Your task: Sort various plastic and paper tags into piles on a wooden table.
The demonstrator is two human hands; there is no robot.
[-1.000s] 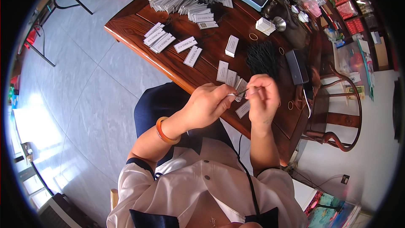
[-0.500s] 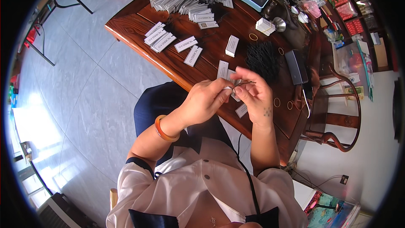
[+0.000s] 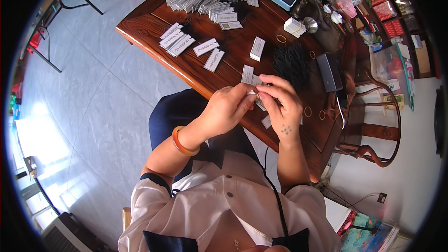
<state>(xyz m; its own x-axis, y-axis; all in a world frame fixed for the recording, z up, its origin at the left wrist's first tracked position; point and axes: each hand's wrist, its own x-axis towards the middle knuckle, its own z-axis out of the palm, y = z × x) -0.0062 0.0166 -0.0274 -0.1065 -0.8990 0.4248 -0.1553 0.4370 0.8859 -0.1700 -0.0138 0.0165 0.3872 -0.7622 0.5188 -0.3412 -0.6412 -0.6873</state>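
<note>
Both hands' grip (image 3: 255, 94) pinching small white tag (image 3: 252, 92)

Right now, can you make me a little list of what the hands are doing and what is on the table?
left hand: pinches a small white tag with the right hand
right hand: fingers on the same tag, over the table edge
table: dark wood, glossy
white tags: big heap at the far side, smaller rows nearer
black bundle: thin black strings, just beyond the hands
bracelet: orange, on the left wrist

White paper tags (image 3: 213, 59) are being shown on a reddish-brown wooden table (image 3: 154, 25), beside a black tassel bundle (image 3: 291, 63).
</note>
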